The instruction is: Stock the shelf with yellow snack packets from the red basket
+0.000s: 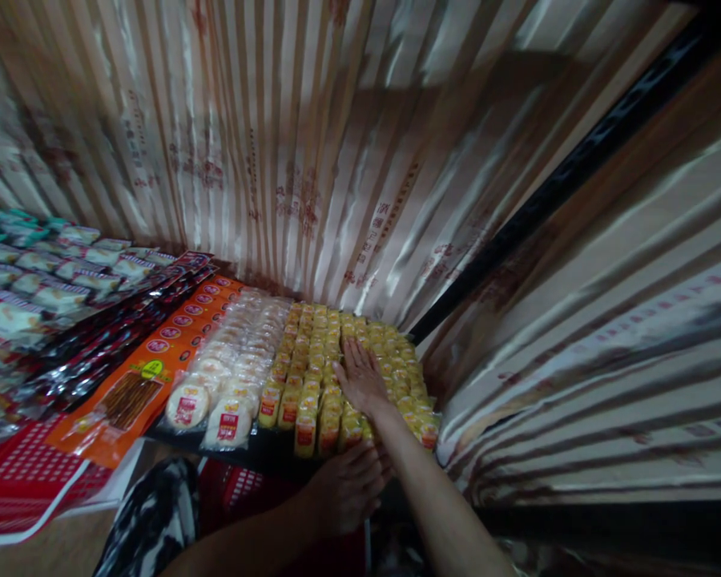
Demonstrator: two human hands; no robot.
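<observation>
My right hand (361, 381) lies flat, fingers stretched out, on top of the rows of small yellow-wrapped snack packs (306, 349). Below it, my left hand (345, 485) is at the front edge of the same rows, its fingers extended against or just before the front packs; the dim light hides the exact contact. Neither hand grips anything that I can see. Left of the yellow packs stand two rows of round white crackers (228, 417) in clear wrappers. Beside those lies a row of orange snack bags (156, 344) with a picture of brown sticks.
Dark shiny packets (114, 328) and white packets (42, 284) fill the left of the display. A red plastic basket (24, 481) stands in front of them. Pleated printed sheeting (312, 144) hangs behind, and a black pole (553, 184) slants down on the right.
</observation>
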